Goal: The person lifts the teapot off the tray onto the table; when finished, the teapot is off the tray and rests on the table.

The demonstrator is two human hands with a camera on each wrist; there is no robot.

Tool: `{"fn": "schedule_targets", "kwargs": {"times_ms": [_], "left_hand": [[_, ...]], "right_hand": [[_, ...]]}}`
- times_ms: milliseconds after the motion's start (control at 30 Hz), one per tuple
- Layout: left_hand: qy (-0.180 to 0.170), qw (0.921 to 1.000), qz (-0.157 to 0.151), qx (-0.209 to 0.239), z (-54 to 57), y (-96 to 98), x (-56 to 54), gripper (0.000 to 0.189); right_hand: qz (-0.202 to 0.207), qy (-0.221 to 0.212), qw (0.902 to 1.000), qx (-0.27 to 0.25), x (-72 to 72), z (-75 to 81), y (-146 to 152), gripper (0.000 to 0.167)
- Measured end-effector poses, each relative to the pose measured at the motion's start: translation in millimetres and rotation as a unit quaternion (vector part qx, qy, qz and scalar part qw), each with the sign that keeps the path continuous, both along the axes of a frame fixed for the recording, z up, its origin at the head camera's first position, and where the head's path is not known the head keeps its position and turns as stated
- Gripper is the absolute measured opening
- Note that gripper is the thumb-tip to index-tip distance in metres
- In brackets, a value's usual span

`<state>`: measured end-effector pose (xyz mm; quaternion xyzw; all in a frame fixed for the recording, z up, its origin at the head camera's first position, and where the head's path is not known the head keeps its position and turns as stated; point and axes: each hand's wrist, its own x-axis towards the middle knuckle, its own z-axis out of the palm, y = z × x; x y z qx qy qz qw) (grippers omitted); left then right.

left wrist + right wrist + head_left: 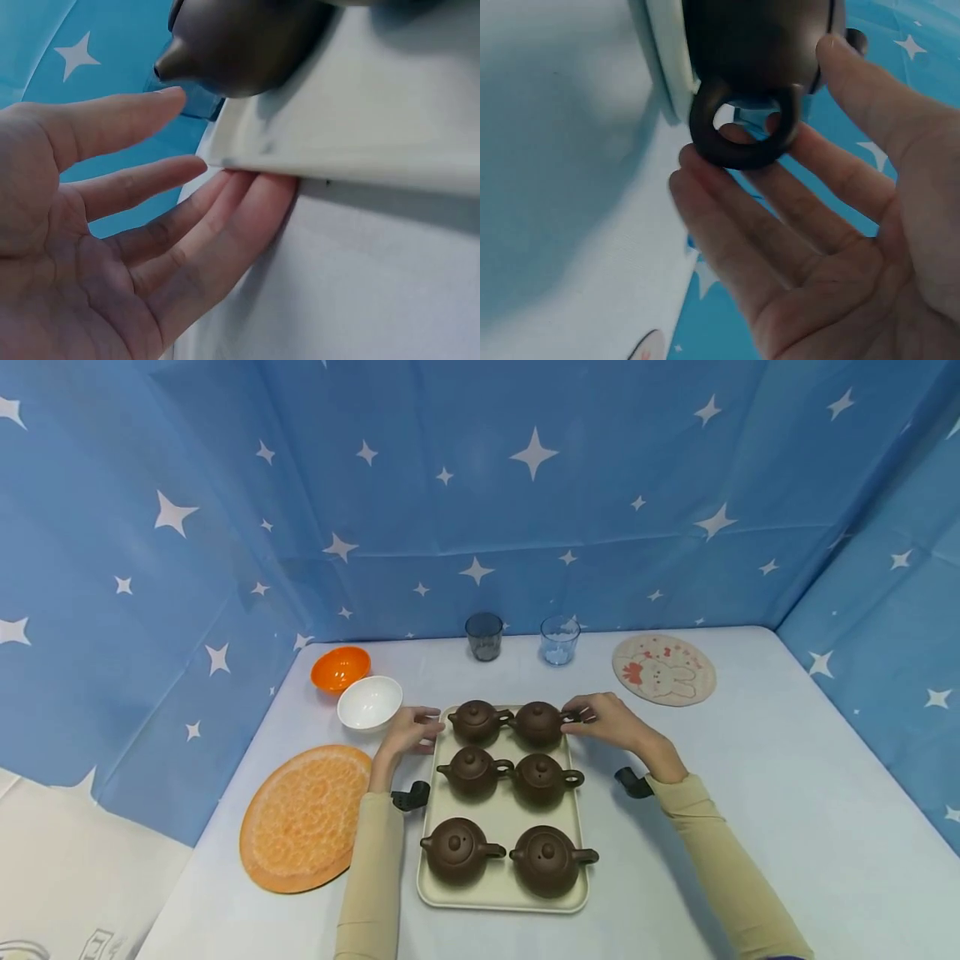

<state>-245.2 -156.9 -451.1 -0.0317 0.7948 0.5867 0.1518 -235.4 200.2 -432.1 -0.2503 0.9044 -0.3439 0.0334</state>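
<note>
A cream tray point(492, 895) holds several dark brown teapots in two columns, their handles toward the right. At the tray's far left corner is my left hand point(411, 732); in the left wrist view its extended fingertips point(266, 191) meet the underside of the tray rim, thumb raised apart. Beside the far right teapot point(538, 723) is my right hand point(611, 722). In the right wrist view, its thumb tip lies against the teapot's body and the loosely extended fingers are right at the round handle point(739, 156). The far left teapot point(475, 721) sits near my left hand.
Left of the tray are a white bowl point(370, 704), an orange bowl point(341, 669) and a round orange mat point(307, 818). A grey glass point(484, 637) and a clear blue glass point(559, 641) stand behind it. A rabbit-print mat point(664, 670) lies at the back right.
</note>
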Motion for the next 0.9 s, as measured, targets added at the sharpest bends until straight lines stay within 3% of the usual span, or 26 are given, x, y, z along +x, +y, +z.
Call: {"fn": "schedule_targets", "kwargs": {"times_ms": [400, 900], "left_hand": [[0.000, 0.9998, -0.015, 0.014, -5.7, -3.9, -3.1, 0.057], [0.008, 0.9999, -0.012, 0.008, -8.6, -2.7, -3.6, 0.057]], "right_hand": [[-0.009, 0.036, 0.9992, -0.018, -8.1, -4.3, -4, 0.015], [-0.018, -0.001, 0.9986, -0.051, -16.0, -9.3, 1, 0.012]]}}
